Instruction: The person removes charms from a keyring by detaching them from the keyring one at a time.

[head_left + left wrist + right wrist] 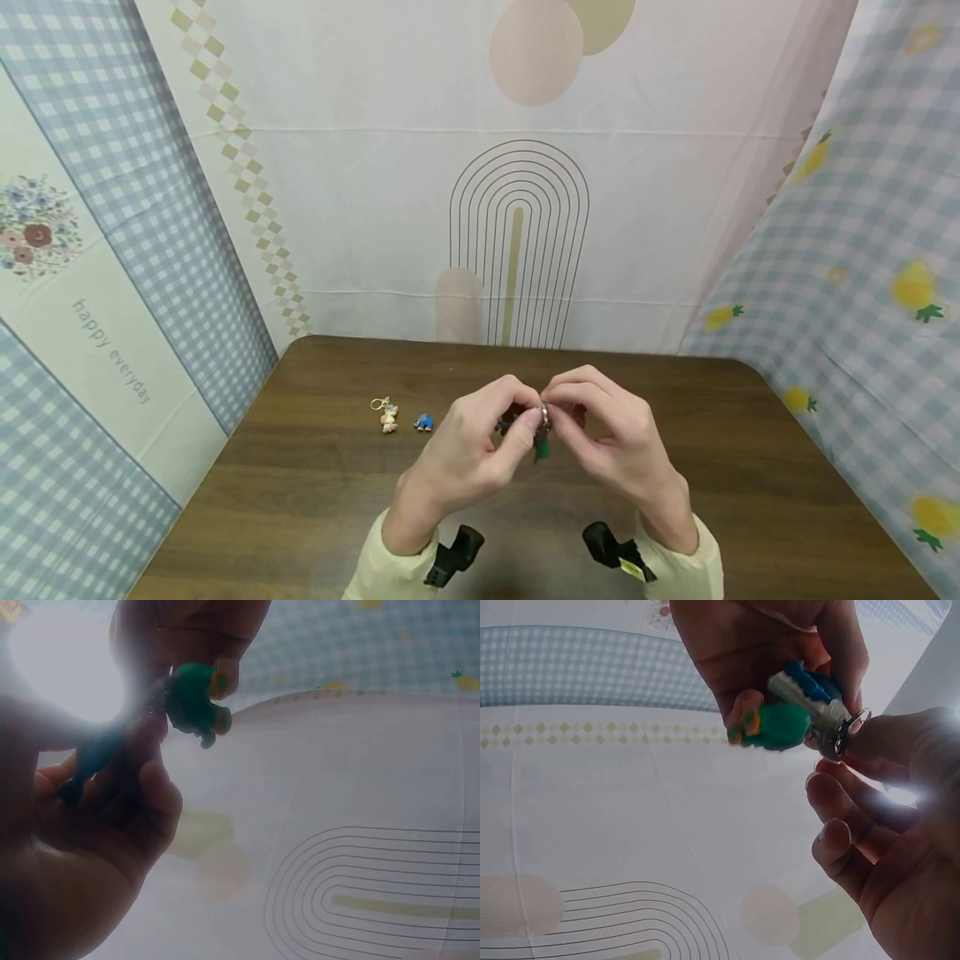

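Observation:
Both hands meet above the table, working at a silver key ring (838, 741). My left hand (476, 442) holds the bunch of charms on it, its thumb and forefinger at the ring. A green figure charm (193, 697) with orange-yellow parts hangs below the fingers. In the right wrist view a blue charm (814, 682) and a whitish piece (799, 694) lie against the left palm, partly hidden. My right hand (617, 429) pinches the ring from the other side with thumb and forefinger. Glare in the left wrist view blurs the grip.
On the brown wooden table (315, 467), left of the hands, lie a small pale figure charm (389, 418) with a gold ring (379, 403) and a small blue figure (423, 422). Patterned cloths surround the table at the back and sides.

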### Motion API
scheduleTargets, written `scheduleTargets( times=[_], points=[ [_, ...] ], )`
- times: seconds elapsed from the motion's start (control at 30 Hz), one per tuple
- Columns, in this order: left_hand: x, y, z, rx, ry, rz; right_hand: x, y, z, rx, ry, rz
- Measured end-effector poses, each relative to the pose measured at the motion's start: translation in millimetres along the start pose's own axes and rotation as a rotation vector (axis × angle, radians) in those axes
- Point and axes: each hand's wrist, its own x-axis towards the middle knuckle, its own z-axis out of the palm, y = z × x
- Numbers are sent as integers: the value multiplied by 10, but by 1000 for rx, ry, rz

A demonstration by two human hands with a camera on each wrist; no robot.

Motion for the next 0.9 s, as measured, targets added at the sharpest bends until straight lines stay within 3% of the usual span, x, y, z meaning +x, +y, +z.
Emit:
scheduleTargets(
  times=[0.33,0.9],
  points=[
    [2,34,-17,18,-38,7,1,-5,-39,26,-29,-2],
    [31,29,-19,24,-39,86,-86,20,-58,96,-84,190]
  ],
)
